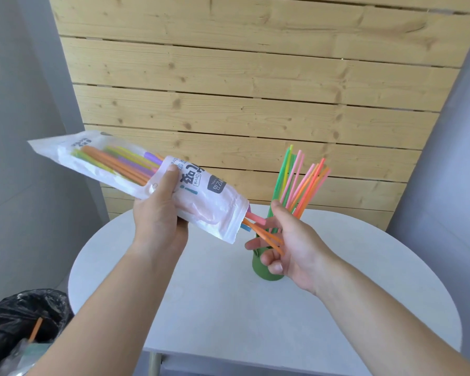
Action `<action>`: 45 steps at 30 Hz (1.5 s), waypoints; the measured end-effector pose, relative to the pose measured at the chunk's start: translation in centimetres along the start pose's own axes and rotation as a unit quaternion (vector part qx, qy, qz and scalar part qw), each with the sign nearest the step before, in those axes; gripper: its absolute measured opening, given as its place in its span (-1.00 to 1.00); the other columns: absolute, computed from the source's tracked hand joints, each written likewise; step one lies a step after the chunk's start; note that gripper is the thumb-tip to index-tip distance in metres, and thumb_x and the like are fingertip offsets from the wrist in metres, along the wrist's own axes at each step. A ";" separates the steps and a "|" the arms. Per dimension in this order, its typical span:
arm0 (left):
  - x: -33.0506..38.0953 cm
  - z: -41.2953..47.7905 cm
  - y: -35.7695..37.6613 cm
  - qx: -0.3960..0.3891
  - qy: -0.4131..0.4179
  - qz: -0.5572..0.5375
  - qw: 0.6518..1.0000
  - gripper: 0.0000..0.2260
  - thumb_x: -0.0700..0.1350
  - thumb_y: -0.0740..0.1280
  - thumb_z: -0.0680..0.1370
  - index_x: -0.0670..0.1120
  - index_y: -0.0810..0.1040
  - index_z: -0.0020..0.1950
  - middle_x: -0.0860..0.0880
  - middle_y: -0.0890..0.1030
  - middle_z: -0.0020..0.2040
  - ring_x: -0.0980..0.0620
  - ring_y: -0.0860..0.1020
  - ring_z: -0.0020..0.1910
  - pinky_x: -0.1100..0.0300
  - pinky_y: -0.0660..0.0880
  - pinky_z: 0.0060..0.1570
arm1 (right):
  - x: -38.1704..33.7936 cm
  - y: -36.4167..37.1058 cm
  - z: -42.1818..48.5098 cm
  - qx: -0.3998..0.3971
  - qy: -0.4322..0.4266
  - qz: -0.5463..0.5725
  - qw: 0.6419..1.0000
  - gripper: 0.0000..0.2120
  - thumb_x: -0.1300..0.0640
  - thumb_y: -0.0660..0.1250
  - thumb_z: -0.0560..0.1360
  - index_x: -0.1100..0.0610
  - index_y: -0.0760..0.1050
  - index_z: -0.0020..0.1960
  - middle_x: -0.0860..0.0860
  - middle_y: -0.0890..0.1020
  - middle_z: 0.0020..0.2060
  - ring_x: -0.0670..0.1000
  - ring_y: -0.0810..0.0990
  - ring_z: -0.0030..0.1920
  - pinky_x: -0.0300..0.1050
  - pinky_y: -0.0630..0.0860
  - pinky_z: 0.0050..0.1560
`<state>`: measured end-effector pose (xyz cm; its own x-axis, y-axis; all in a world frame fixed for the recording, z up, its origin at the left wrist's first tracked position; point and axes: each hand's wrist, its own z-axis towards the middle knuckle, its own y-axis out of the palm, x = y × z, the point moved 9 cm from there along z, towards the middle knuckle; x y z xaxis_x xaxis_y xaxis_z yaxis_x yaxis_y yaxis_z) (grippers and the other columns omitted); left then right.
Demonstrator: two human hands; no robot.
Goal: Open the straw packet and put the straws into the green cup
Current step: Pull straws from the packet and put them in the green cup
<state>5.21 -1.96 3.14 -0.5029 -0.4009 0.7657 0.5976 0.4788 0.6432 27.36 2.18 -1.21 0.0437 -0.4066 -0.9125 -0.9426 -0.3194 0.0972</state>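
Straws drawn from opened packet, green cup part-filled.

Straw packet is clamped mid-length in left hand, tilted mouth-down over table. Right hand is pinched on orange straws at the mouth, just before green cup. Straws judged light, slick, bendy: best gripped near the ends, several together.

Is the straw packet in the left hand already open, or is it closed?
Open. Straw ends stick out of the lower end of the straw packet held by the left hand, and the right hand grips them.
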 end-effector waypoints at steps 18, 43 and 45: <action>-1.3 -0.9 0.1 0.030 -0.051 -0.002 0.998 -0.75 -0.18 0.47 0.62 -0.19 0.64 0.28 -0.14 0.76 0.19 -0.06 0.77 0.05 -0.05 0.67 0.19 | -0.3 0.9 -0.1 -0.003 -0.095 0.061 0.994 -0.73 -0.08 0.31 0.60 0.12 0.60 -0.05 0.03 0.56 -0.40 -0.02 0.44 -0.49 -0.23 0.20 -0.55; -5.7 -0.7 -1.9 0.085 -0.172 -0.080 0.978 -0.65 -0.17 0.38 0.68 -0.22 0.54 0.46 -0.16 0.70 0.31 -0.11 0.72 0.20 -0.07 0.68 0.09 | -4.5 -2.8 -1.2 0.144 -0.317 -0.078 0.934 -0.66 -0.30 0.38 0.38 -0.02 0.55 -0.21 -0.10 0.45 -0.51 0.00 0.39 -0.46 -0.07 0.32 -0.31; -5.9 -0.6 -2.0 0.088 -0.176 -0.084 0.977 -0.65 -0.18 0.39 0.67 -0.22 0.55 0.45 -0.15 0.71 0.31 -0.11 0.71 0.24 -0.09 0.67 0.14 | -4.5 -2.5 -1.3 0.135 -0.319 -0.094 0.933 -0.67 -0.25 0.42 0.41 0.02 0.57 -0.15 -0.08 0.50 -0.50 -0.02 0.42 -0.48 -0.10 0.34 -0.35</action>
<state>7.37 -1.07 -2.67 -0.7866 -0.2077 0.5815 0.3867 0.5685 0.7262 29.92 3.68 3.15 0.0919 0.2549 -0.9626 -0.9910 -0.0709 -0.1134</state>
